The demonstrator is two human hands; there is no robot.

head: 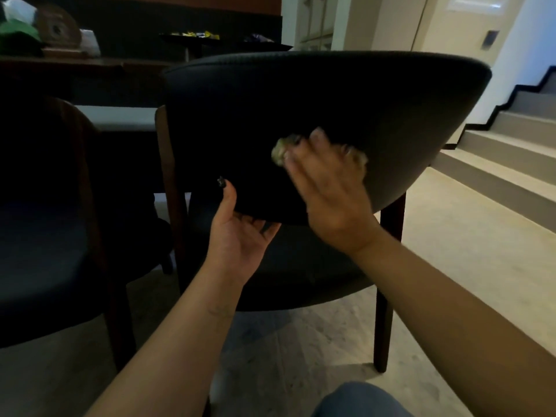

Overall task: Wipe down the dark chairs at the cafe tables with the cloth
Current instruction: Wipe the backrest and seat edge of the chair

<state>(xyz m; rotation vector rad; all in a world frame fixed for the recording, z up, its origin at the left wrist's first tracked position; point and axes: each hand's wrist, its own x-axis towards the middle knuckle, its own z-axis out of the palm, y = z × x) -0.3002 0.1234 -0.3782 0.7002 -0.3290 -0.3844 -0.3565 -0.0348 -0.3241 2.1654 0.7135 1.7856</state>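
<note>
Denim knee [358, 400] low over pale stone floor [451, 251], stairs [511, 139] at right.
Right hand [328, 197], fingers spread flat, presses cloth [279, 152] on dark chair [301, 94]; left hand [237, 233] grips its lower edge.

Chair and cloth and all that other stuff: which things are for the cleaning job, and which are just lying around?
For the job:
chair
cloth
right hand
left hand
second chair

Just lying about:
green thing
yellow bits on a dark table
stairs
</note>
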